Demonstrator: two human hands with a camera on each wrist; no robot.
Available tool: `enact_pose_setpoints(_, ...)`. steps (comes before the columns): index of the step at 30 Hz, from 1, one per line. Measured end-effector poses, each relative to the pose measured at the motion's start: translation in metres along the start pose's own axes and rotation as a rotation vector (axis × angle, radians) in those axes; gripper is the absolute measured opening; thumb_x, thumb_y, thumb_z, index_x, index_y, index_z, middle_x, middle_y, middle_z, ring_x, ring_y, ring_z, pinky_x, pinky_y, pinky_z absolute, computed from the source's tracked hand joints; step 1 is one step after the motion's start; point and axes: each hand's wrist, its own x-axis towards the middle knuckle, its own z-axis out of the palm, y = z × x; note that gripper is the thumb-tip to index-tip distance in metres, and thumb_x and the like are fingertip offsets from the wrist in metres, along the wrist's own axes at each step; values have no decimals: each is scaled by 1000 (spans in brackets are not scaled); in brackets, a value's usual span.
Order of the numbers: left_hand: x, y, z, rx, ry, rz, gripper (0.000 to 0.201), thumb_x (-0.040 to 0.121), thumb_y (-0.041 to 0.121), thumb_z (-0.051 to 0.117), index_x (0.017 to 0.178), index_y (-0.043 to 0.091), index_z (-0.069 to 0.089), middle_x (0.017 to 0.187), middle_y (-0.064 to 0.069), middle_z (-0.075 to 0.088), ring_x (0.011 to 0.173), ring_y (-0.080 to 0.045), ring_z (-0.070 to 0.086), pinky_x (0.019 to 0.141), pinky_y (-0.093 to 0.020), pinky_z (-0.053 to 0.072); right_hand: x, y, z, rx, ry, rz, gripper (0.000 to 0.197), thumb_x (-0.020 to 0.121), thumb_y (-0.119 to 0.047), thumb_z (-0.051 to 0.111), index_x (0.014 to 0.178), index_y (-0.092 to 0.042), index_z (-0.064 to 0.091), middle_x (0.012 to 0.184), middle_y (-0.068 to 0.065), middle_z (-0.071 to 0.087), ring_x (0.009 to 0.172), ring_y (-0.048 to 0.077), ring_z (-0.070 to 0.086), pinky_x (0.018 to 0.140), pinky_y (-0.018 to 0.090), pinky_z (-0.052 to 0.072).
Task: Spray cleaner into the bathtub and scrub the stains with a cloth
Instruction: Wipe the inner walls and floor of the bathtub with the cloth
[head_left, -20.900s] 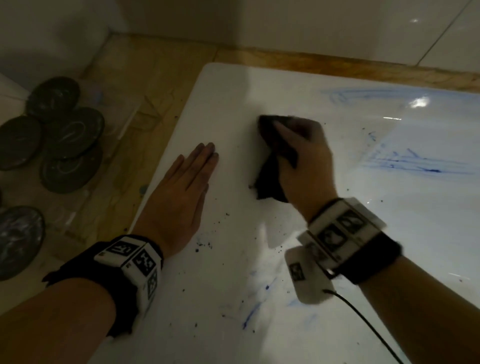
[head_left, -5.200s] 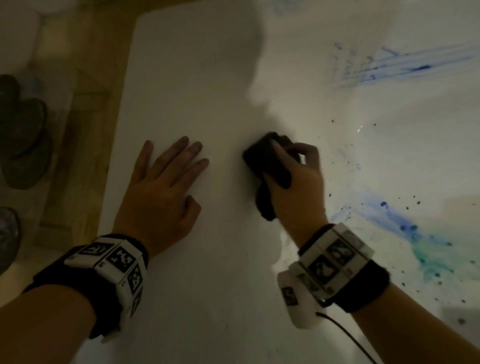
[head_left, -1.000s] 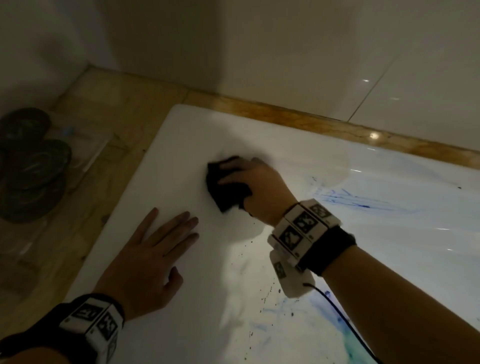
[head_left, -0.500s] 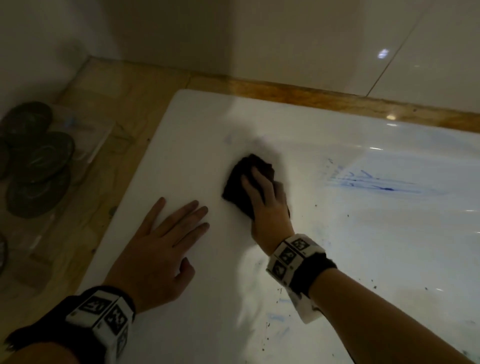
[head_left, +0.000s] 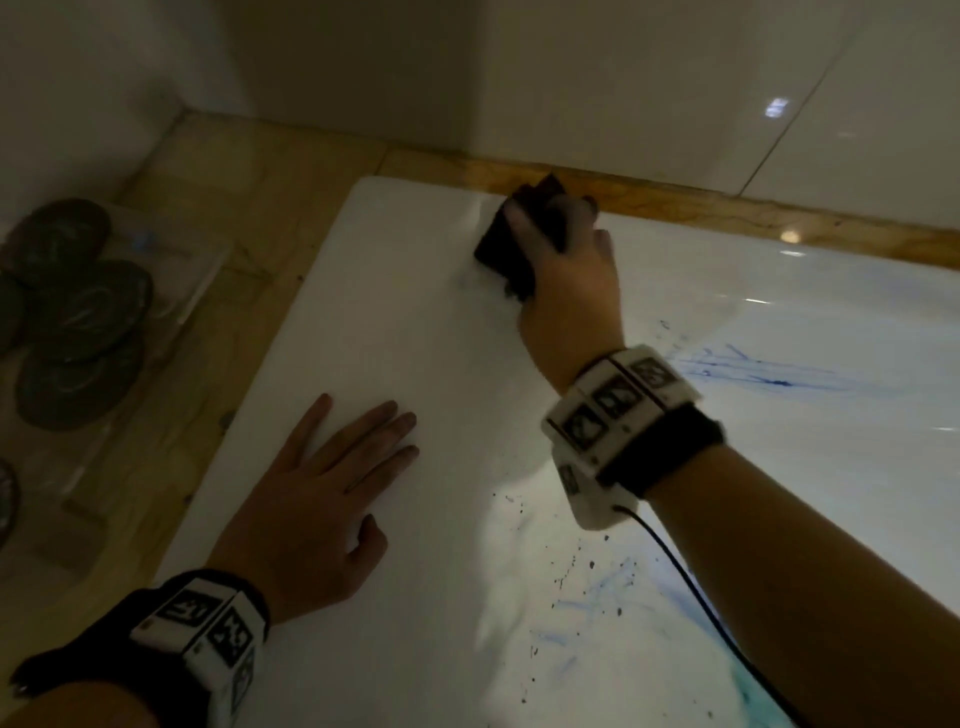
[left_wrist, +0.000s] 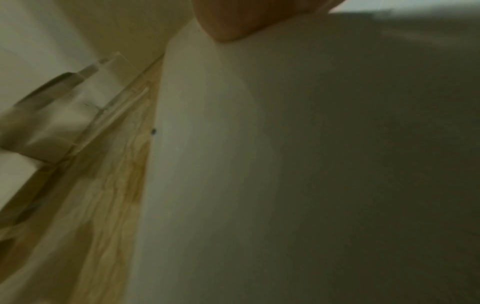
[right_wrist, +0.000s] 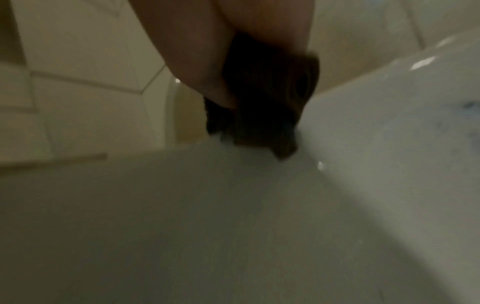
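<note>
The white bathtub (head_left: 415, 338) fills most of the head view, with blue streaks (head_left: 753, 374) on its right wall and dark specks and blue smears (head_left: 587, 587) lower down. My right hand (head_left: 566, 270) grips a dark cloth (head_left: 511, 249) and presses it on the tub near its far corner. In the right wrist view the cloth (right_wrist: 262, 107) hangs bunched under my palm, touching the tub (right_wrist: 233, 226). My left hand (head_left: 322, 499) lies flat on the tub's rim, fingers spread and straight. Only the heel of the palm (left_wrist: 249, 18) shows in the left wrist view.
A wooden ledge (head_left: 234, 218) borders the tub on the left and far sides. Several dark round discs (head_left: 78, 312) lie on a clear tray at the far left. White tiled walls (head_left: 675, 78) rise behind. A cable (head_left: 691, 587) runs from my right wristband.
My right hand has pushed the cloth away from me, from the rim's middle up to the tub's far corner. My left hand stays flat in the same place.
</note>
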Motion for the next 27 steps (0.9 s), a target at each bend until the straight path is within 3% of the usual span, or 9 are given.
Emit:
enact_pose_setpoints(4, 0, -1, 2, 2, 17, -1, 59, 74, 27, 42, 129, 12, 57, 149, -1, 33, 141, -13, 21, 117, -49, 9, -38, 1, 44, -62, -41, -307, 58, 65, 3, 59, 121, -15, 62, 129, 20, 48, 88, 47, 56, 66, 45, 54)
enact_pose_setpoints(8, 0, -2, 2, -2, 46, 7, 57, 74, 25, 42, 127, 11, 58, 147, -3, 37, 139, -16, 26, 114, -52, 16, -95, 26, 53, 27, -153, -303, 70, 65, 6, 56, 129, -22, 49, 131, 10, 34, 92, 32, 48, 66, 37, 54)
enact_pose_setpoints(11, 0, 0, 2, 14, 49, 12, 57, 74, 24, 41, 127, 10, 59, 146, -4, 37, 138, -16, 28, 113, -52, 17, -124, 49, 38, 52, -299, -311, 78, 57, 4, 78, 125, -23, 52, 130, 11, 41, 86, 31, 59, 66, 37, 58)
enact_pose_setpoints(13, 0, 0, 2, 18, 48, 10, 57, 74, 25, 41, 127, 10, 58, 146, -3, 37, 137, -17, 28, 114, -51, 15, -129, 61, 20, 42, -292, -319, 67, 58, 5, 80, 117, -19, 62, 125, 13, 53, 88, 33, 62, 72, 39, 58)
enact_pose_setpoints(14, 0, 0, 1, 20, 39, 10, 58, 74, 25, 41, 127, 10, 58, 146, -3, 37, 137, -17, 28, 114, -51, 14, -130, 67, 11, 28, -209, -274, 59, 63, 4, 78, 116, -17, 64, 121, 12, 57, 90, 34, 62, 77, 36, 56)
enact_pose_setpoints(17, 0, 0, 0, 21, 34, 2, 58, 74, 26, 41, 127, 11, 58, 146, -2, 36, 137, -16, 28, 115, -49, 13, -122, 88, -20, 161, 70, 126, 42, 76, 1, 70, 115, -12, 62, 112, 8, 60, 97, 32, 57, 80, 17, 47)
enact_pose_setpoints(20, 1, 1, 1, 17, 26, 3, 58, 74, 26, 40, 127, 11, 58, 146, -2, 38, 137, -16, 28, 114, -50, 14, -118, 113, -48, 61, 347, 250, 42, 73, 3, 61, 114, 1, 62, 120, 30, 49, 110, 28, 44, 95, -1, 26)
enact_pose_setpoints(25, 1, 1, 1, 21, 34, 0, 58, 74, 25, 40, 127, 11, 58, 146, -3, 38, 137, -16, 28, 114, -51, 15, -113, 142, -42, 83, 632, 565, 42, 72, -6, 54, 110, 12, 52, 121, 28, 41, 114, 42, 45, 99, 21, 34)
enact_pose_setpoints(27, 2, 1, 1, 29, 32, 10, 58, 74, 25, 40, 127, 10, 58, 146, -3, 38, 137, -16, 29, 114, -52, 16, -96, 137, -29, 147, 635, 691, 45, 70, 0, 56, 110, 16, 44, 125, 31, 34, 117, 43, 41, 100, 13, 31)
